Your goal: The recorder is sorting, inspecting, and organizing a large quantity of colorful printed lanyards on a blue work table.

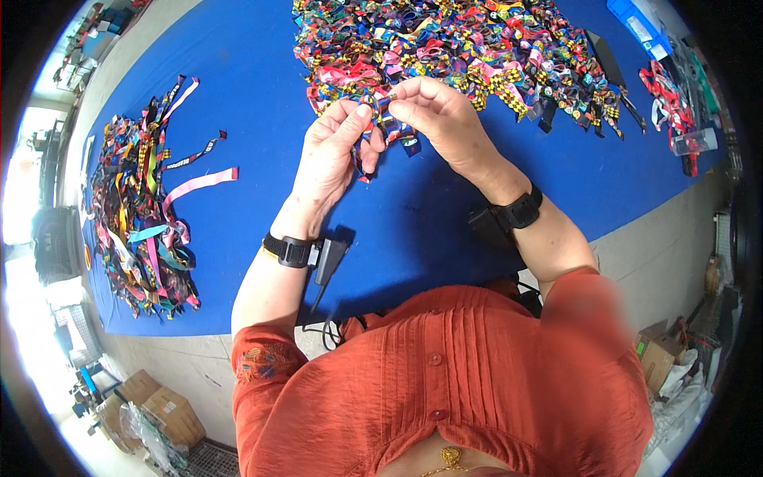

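Presently, left hand (330,155) and right hand (441,119) pinch one woven wristband (380,127) between fingertips, its tail dangling below the left thumb. Risk: the loose tail could snag the colourful wristband heap (461,48) just beyond the knuckles, dragging strands out.

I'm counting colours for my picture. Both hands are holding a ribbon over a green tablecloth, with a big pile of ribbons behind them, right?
Nearly. The tablecloth is blue, not green, as the head view shows. The rest fits: the left hand and right hand pinch one ribbon between them, with the big ribbon pile behind.
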Tool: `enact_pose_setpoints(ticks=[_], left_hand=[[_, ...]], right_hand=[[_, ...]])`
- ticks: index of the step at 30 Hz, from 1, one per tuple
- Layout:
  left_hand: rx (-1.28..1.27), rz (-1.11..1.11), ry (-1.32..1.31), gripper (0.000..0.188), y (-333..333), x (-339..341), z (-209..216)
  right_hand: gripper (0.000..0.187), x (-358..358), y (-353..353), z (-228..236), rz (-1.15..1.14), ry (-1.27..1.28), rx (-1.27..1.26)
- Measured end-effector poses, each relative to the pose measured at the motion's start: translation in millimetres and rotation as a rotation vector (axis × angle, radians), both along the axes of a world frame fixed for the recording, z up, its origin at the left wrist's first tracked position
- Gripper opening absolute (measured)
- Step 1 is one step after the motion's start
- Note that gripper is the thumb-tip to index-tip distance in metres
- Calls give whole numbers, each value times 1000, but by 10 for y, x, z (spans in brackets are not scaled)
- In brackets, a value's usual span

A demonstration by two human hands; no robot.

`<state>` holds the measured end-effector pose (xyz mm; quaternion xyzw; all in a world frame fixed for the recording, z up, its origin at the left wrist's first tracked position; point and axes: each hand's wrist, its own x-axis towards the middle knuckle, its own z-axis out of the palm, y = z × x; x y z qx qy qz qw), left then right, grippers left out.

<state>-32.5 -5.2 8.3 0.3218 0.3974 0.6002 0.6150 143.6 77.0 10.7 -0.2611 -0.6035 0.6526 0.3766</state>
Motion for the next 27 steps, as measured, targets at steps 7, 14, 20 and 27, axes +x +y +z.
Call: enact_pose_setpoints(ticks=[7,14,20,27], left_hand=[[22,0,173,15,-35,63,12],[26,-23,271,15,-46,79,43],[-22,-15,239,15,-42,79,63],[24,-28,140,13,-25,35,19]], right_hand=[[12,6,-9,1,55,-67,101],[13,8,16,7,54,-68,131],[22,42,48,38,30,-107,101],[24,54,66,45,40,-116,108]])
